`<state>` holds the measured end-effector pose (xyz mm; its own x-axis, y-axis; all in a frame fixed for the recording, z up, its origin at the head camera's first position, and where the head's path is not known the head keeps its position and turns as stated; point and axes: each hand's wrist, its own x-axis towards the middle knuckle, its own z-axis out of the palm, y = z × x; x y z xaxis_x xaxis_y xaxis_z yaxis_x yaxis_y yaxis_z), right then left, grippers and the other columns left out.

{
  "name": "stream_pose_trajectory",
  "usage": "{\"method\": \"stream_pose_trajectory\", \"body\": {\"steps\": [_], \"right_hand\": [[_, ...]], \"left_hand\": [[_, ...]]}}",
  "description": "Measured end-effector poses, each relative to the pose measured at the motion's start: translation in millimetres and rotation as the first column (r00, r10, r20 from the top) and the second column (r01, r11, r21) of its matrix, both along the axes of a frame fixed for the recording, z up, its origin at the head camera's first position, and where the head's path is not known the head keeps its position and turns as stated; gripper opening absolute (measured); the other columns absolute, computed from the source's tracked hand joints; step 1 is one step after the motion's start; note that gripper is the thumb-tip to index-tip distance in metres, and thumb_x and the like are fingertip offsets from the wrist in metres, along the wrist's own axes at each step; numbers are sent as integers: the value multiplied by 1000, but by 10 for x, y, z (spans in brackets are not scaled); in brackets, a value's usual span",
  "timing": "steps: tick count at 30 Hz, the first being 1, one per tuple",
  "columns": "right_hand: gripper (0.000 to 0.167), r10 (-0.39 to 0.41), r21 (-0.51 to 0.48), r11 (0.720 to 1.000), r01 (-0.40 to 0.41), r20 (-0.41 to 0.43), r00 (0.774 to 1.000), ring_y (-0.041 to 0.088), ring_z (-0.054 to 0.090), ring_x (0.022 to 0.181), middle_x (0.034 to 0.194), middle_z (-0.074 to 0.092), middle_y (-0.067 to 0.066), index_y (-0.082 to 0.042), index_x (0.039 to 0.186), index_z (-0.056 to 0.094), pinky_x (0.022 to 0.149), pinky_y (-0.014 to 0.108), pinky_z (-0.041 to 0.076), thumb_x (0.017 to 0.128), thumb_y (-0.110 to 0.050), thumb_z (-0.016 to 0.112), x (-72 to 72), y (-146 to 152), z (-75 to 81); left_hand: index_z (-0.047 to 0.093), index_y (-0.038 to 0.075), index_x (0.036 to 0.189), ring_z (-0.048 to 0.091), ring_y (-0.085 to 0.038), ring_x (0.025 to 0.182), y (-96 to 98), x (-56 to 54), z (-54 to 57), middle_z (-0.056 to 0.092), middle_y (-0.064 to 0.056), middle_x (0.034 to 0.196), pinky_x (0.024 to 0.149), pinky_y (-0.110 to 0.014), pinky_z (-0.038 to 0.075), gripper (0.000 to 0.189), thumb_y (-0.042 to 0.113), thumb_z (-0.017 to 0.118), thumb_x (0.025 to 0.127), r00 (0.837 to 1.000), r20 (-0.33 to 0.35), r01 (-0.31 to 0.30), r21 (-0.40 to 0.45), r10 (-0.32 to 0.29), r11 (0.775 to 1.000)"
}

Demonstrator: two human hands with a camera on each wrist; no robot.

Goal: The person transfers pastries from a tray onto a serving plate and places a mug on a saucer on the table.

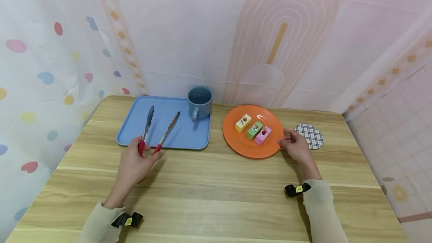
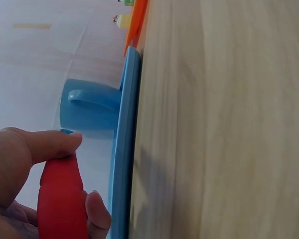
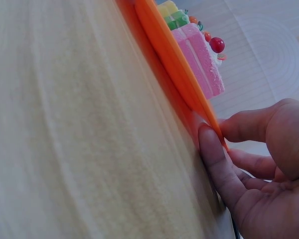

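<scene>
My left hand grips red-handled tongs, whose two arms stand spread over the front of a blue tray. In the left wrist view the red handle lies between thumb and fingers. My right hand pinches the right rim of an orange plate; the right wrist view shows thumb and fingers on either side of the rim. Three small toy cake slices lie on that plate: a yellow slice, a green slice and a pink slice.
A blue-grey mug stands upright at the tray's back right corner, handle toward the front. Right of the plate, a round checked coaster lies beyond my right hand. Printed cloth walls rise behind and beside the wooden table.
</scene>
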<state>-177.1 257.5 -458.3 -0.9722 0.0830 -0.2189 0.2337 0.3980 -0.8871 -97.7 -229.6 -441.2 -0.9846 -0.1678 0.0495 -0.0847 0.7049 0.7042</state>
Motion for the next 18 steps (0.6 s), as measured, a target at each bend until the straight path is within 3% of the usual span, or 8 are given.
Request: {"method": "stream_pose_trajectory", "body": {"steps": [7, 18], "right_hand": [[56, -6, 0, 1000, 6, -3, 1000, 8, 61, 91, 121, 58, 15, -2, 151, 45, 77, 20, 58, 99, -8, 66, 3, -5, -9], [55, -4, -10, 1000, 4, -1, 1000, 7, 61, 91, 120, 57, 14, -2, 151, 46, 78, 20, 59, 99, -7, 64, -2, 7, -30]], "left_hand": [[44, -9, 133, 58, -22, 76, -102, 39, -48, 64, -20, 106, 59, -29, 45, 77, 43, 79, 89, 997, 80, -21, -6, 21, 1000], [46, -8, 129, 59, -34, 93, -205, 99, -68, 62, -24, 108, 64, -30, 44, 75, 44, 79, 87, 983, 160, -82, -28, 86, 996]]}}
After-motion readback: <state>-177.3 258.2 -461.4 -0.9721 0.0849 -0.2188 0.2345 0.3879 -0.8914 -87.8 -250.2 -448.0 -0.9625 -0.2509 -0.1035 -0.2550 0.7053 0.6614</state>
